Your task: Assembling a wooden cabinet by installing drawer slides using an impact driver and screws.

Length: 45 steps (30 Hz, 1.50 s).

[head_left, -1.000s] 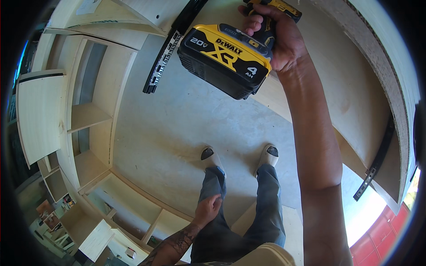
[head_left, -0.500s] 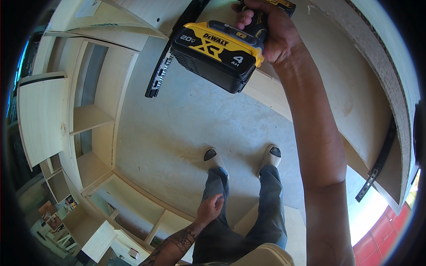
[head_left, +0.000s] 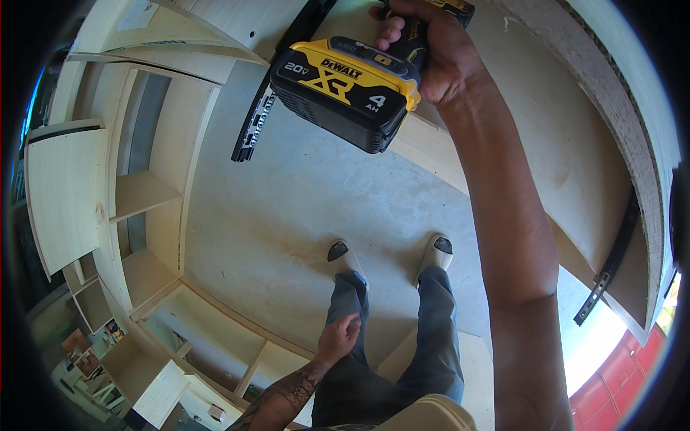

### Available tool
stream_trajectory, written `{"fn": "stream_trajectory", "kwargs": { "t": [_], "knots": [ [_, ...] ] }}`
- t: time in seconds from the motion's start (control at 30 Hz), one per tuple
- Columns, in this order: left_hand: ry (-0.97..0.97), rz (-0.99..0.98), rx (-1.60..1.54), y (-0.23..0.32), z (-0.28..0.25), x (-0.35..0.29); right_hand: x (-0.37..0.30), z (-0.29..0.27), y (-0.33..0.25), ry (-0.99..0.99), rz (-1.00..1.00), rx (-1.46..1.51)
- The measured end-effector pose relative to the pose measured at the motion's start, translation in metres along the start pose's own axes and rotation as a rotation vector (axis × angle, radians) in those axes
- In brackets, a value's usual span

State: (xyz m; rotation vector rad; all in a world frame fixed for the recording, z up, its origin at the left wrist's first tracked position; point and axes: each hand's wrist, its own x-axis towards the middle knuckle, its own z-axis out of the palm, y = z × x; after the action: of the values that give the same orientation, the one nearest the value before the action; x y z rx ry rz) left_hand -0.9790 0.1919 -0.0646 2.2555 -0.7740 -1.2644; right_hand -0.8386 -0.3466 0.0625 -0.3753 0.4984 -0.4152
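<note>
My right hand [head_left: 447,54] is wrapped round the grip of a yellow and black cordless drill [head_left: 415,34], held up at the top of the view. Its big battery pack [head_left: 343,93] faces me, and the tool's front end is out of sight past the upper edge. Just left of the battery, a black drawer slide [head_left: 253,126] sticks out from a cabinet panel [head_left: 525,93]. Low in front of my thighs, my left hand [head_left: 339,339] is closed, its fingers curled in. Anything inside that hand is hidden.
Pale wooden cabinet frames [head_left: 147,194] with open compartments line the left and lower left. A second black slide [head_left: 607,276] hangs at the right, under a curved-looking board edge [head_left: 625,93]. My feet stand on a grey concrete floor [head_left: 287,208].
The drill and my right hand have shifted very slightly left in the picture, along with the surroundings. My left hand stays closed in the same place.
</note>
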Motion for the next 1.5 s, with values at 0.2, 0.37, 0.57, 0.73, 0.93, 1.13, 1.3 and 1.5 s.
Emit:
{"fn": "stream_trajectory", "kwargs": {
  "t": [0.2,0.37,0.57,0.73,0.93,1.13,1.3,1.5],
  "knots": [
    [0.004,0.014,-0.003,-0.002,0.000,0.000,-0.003,0.006,-0.001,0.018,-0.023,0.061],
    [0.009,0.033,0.006,-0.005,0.002,0.001,-0.003,0.002,-0.001,-0.104,-0.115,0.108],
    [0.012,0.032,-0.012,-0.005,0.002,0.001,0.005,-0.008,0.000,-0.155,-0.128,0.124],
    [-0.012,0.012,-0.014,0.001,0.000,0.003,0.017,-0.023,0.002,-0.214,-0.140,0.106],
    [-0.017,0.008,-0.031,0.003,0.002,0.002,0.026,-0.027,0.006,-0.256,-0.192,0.129],
    [-0.035,-0.003,-0.049,0.006,0.001,0.005,0.032,-0.031,0.010,-0.300,-0.235,0.138],
    [-0.022,-0.001,-0.086,0.006,0.000,0.007,0.031,-0.027,0.010,-0.339,-0.271,0.151],
    [-0.025,0.003,-0.109,0.007,-0.002,0.010,0.022,-0.004,-0.011,-0.095,0.166,0.017]
  ]
}}
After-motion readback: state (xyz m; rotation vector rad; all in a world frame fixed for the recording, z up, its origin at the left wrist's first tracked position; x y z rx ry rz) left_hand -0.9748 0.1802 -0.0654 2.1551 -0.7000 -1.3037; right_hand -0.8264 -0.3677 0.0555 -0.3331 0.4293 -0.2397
